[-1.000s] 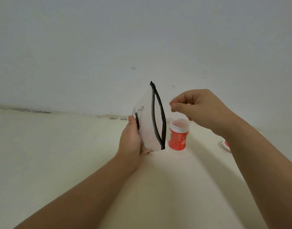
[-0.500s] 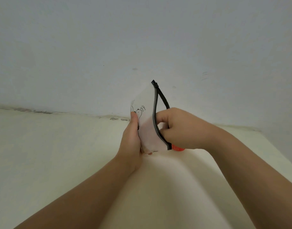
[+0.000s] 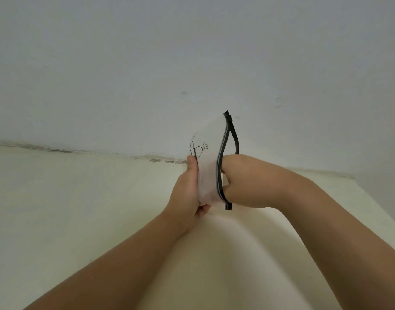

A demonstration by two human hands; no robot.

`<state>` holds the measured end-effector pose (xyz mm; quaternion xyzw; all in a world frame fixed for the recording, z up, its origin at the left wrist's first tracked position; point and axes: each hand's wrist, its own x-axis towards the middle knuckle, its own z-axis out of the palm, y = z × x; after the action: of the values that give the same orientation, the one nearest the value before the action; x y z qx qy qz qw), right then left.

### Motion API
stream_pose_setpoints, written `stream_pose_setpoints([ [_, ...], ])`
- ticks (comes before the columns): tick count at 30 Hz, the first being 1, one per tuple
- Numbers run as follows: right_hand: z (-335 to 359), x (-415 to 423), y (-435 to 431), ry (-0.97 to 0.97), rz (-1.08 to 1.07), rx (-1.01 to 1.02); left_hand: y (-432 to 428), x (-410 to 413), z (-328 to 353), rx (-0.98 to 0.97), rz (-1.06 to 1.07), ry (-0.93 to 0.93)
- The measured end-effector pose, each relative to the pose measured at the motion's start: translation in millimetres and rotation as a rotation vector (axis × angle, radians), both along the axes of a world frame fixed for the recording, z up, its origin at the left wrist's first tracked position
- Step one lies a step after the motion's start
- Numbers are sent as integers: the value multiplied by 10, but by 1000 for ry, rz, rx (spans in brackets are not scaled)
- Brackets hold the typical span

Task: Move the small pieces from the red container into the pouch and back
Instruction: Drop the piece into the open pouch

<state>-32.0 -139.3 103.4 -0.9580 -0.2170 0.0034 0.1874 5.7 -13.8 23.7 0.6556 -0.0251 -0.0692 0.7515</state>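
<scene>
Our right hand (image 3: 248, 182) has pushed deeper into the open, black-zippered mouth of the translucent white plastic pouch (image 3: 208, 166), fingers hidden inside, so we cannot tell its grip. Our left hand (image 3: 187, 189) clasps the pouch's left edge, upright above the cream worktop (image 3: 69, 198).

The pouch (image 3: 208, 173) is looking like frosted, semi-see-through plastic, matt and smooth, with a black doodle printed on it. Its zipper (image 3: 221, 173) is showing up as dark tape with a slight sheen. The tabletop (image 3: 80, 198) is coming across smooth, cream, matt; the wall (image 3: 147, 63) is looking painted, flat and a bit scuffed.
</scene>
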Motion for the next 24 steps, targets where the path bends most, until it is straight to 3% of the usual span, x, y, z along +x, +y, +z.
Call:
stream_pose_setpoints([
  [6, -52, 7, 71, -55, -80, -138, -9, -8, 10, 39, 5, -5],
  [24, -193, 139, 107, -67, -156, -84, -41, -13, 43, 18, 89, 68],
])
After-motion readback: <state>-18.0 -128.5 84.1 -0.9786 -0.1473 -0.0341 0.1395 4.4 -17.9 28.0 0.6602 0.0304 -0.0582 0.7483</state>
